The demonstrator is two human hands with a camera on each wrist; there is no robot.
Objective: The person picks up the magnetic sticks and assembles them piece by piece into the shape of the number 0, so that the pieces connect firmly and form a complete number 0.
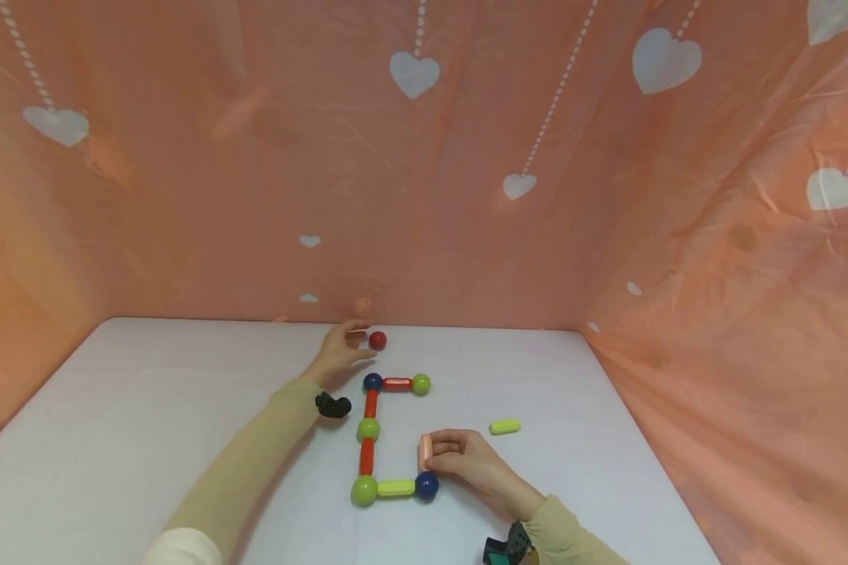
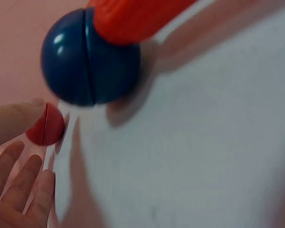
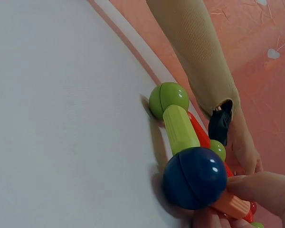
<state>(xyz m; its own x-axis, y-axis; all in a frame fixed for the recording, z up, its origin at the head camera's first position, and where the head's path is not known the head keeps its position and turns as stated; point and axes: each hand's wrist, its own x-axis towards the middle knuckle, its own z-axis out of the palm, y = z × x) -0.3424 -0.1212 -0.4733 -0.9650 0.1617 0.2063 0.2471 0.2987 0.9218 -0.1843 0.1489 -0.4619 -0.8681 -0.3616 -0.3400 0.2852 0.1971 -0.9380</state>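
Observation:
My right hand [image 1: 469, 463] pinches an orange rod [image 1: 425, 453] between thumb and fingers. One end of that rod meets the near blue ball [image 1: 427, 486]. My left hand [image 1: 341, 345] reaches to the far edge with fingers spread around a loose red ball [image 1: 378, 340]; in the left wrist view the thumb overlaps the red ball [image 2: 46, 124]. Between the hands lies a chain of balls and rods: a yellow-green rod [image 1: 396, 488], a near green ball [image 1: 364, 491], red rods [image 1: 367, 457], a middle green ball [image 1: 368, 429], a far blue ball [image 1: 373, 382] and an end green ball [image 1: 421, 384].
A loose yellow-green rod [image 1: 505, 427] lies on the white table [image 1: 572, 502] to the right of the chain. An orange cloth [image 1: 424, 196] with white hearts hangs behind and at both sides. Black wrist cameras [image 1: 334, 406] sit on both sleeves.

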